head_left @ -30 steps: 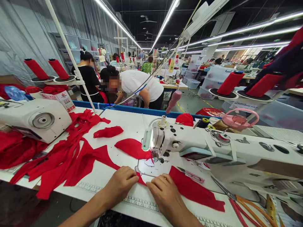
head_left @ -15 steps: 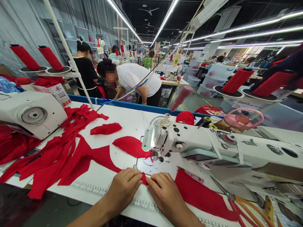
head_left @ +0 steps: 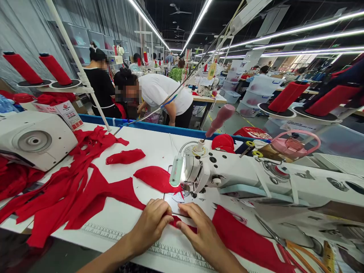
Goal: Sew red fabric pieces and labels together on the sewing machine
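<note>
My left hand (head_left: 152,223) is closed, thumb against fingers, on the edge of a red fabric piece (head_left: 176,220). My right hand (head_left: 199,227) is just to the right, with thumb and fingers apart over the same fabric. Part of that fabric is hidden behind both hands. Beyond them stands a white sewing machine (head_left: 239,168), its lit needle area above a second red piece, leaf-shaped (head_left: 155,178). A flat red panel (head_left: 244,237) lies right of my right hand. More red fabric (head_left: 119,189) extends left from my left hand.
A heap of red strips (head_left: 68,178) lies on the left beside another white machine (head_left: 40,138). Scissors (head_left: 284,240) with orange handles rest at the right. A printed ruler (head_left: 176,254) runs along the table's front edge. Two people are beyond the blue table edge (head_left: 159,127).
My right hand has opened its thumb and fingers, which were pinching the fabric. More of the fabric now shows between my hands. The view has shifted slightly.
</note>
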Demonstrator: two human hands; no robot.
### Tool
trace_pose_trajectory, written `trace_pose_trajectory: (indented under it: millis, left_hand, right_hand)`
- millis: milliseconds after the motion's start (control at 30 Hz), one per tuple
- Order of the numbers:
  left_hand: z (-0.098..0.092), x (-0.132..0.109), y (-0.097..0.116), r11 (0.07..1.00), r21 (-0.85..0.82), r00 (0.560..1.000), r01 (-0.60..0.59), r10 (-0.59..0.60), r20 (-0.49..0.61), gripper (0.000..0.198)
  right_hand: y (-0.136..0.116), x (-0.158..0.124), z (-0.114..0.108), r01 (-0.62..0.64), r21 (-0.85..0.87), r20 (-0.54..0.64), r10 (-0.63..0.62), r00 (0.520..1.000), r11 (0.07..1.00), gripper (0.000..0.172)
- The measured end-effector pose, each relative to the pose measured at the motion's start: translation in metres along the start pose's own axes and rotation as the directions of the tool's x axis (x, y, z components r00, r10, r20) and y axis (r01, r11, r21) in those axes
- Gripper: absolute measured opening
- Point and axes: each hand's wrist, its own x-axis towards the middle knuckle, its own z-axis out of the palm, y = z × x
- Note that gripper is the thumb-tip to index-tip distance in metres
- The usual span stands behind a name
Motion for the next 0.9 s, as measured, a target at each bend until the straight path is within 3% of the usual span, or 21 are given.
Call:
trace_pose_trajectory:
  millis: [67, 133, 267, 533, 633, 767, 900]
  left_hand:
    - [-0.001, 0.004, 0.004, 0.992, -0.103, 0.997, 0.074, -0.073, 0.017, 0.011]
    - [-0.004, 0.007, 0.006, 0.953, -0.246, 0.985, 0.175, -0.166, 0.055, 0.005]
    - [-0.008, 0.009, 0.006, 0.830, -0.466, 0.951, 0.307, -0.289, 0.112, 0.023]
    - [-0.006, 0.008, -0.001, 0.789, -0.541, 0.935, 0.291, -0.354, -0.013, 0.019]
    - [-0.008, 0.010, 0.000, 0.772, -0.552, 0.931, 0.315, -0.365, 0.021, 0.022]
    - [-0.010, 0.011, 0.001, 0.786, -0.521, 0.929, 0.331, -0.368, 0.036, 0.034]
    - [-0.011, 0.010, -0.001, 0.792, -0.518, 0.931, 0.324, -0.366, 0.023, 0.027]
  right_hand:
    - [-0.003, 0.005, 0.000, -0.081, 0.049, 0.058, 0.078, 0.995, 0.996, 0.010]
    - [-0.005, 0.009, 0.001, -0.147, 0.081, 0.093, 0.139, 0.986, 0.986, 0.018]
    - [-0.006, 0.013, 0.000, -0.225, 0.151, 0.120, 0.208, 0.971, 0.963, 0.025]
    - [0.000, 0.021, 0.005, -0.249, 0.289, 0.150, 0.213, 0.965, 0.925, 0.034]
    - [0.006, 0.027, 0.010, -0.285, 0.389, 0.198, 0.223, 0.955, 0.876, 0.036]
    - [0.009, 0.030, 0.011, -0.265, 0.382, 0.191, 0.205, 0.960, 0.885, 0.034]
    - [0.013, 0.026, 0.010, -0.313, 0.368, 0.234, 0.238, 0.943, 0.876, 0.034]
